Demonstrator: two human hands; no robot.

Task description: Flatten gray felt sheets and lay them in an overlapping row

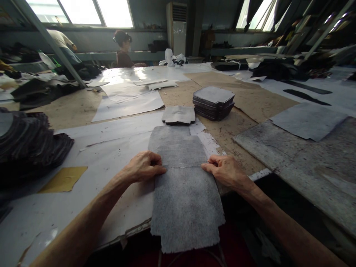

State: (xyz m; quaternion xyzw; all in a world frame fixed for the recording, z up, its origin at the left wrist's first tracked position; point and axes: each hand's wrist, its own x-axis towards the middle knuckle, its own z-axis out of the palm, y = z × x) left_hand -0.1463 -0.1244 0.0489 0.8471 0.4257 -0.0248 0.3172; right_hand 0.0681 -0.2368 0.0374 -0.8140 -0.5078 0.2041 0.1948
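Looking down through the head camera, I have both hands at work on a long grey felt-like panel (189, 207) at the near edge of the worktable. My left hand (145, 165) pinches its left side between thumb and curled fingers, and my right hand (226, 170) pinches the right side level with it. Between them a ragged line (183, 167) crosses the panel; whether it is a seam, a fold or an overlap I cannot tell. The panel's far end lies on white paper (111, 142), while its notched near end reaches past the table edge toward me. Just beyond it sits a low stack of notched grey pieces (178, 115), and behind that, to the right, a taller stack (213, 95). A dark pile of cut pieces (33, 148) stands at far left, near a yellow-brown scrap (63, 179). On the right, a pale grey sheet (310, 120) lies partly over a speckled board (267, 148).
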